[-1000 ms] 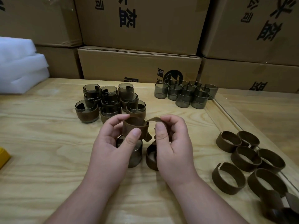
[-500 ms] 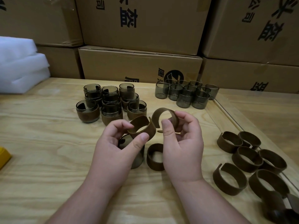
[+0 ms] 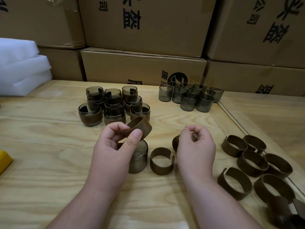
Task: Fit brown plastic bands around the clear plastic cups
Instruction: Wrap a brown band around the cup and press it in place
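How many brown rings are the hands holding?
2. One brown band pinched in the left hand, above a clear cup; a second band mostly hidden in the right hand.

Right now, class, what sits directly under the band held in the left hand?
A clear cup stands on the table below the held band. The left hand covers the cup's left side, so nothing there can be seen.

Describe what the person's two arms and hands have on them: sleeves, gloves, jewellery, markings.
Both are bare. The left hand and right hand wear no gloves, and no rings show on the visible fingers. Both forearms are uncovered down to the bottom edge of the picture: no sleeve, watch or bracelet in view. Fingernails are short and unpainted. No markings show.
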{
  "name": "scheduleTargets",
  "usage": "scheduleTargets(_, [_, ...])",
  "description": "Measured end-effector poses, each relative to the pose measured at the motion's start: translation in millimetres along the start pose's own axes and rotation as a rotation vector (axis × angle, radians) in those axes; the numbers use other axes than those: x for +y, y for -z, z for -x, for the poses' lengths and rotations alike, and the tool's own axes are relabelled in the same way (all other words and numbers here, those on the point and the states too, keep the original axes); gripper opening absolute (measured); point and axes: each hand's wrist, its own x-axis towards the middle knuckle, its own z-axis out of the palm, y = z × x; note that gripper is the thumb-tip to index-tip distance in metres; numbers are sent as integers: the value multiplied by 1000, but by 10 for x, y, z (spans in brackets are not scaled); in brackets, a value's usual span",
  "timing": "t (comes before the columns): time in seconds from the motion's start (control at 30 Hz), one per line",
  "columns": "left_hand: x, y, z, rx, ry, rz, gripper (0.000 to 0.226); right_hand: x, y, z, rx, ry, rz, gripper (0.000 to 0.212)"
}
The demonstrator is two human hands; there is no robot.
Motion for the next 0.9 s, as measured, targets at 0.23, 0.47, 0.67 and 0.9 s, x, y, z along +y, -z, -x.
scheduleTargets(0.23, [-2, 8, -1, 15, 7, -7, 14, -9, -39, 101, -156, 183, -121, 11])
scheduleTargets(0.47, [-9, -10, -9, -1, -10, 19, 14, 81, -96, 140, -308, 155, 129, 19])
scheduleTargets(0.67, [-15, -5, -8, 0, 10, 28, 14, 24, -105, 209, -351, 410, 332, 18])
scheduleTargets(0.9, [-5, -18, 1, 25, 28, 31, 30, -20, -47, 168, -228, 326, 726, 22])
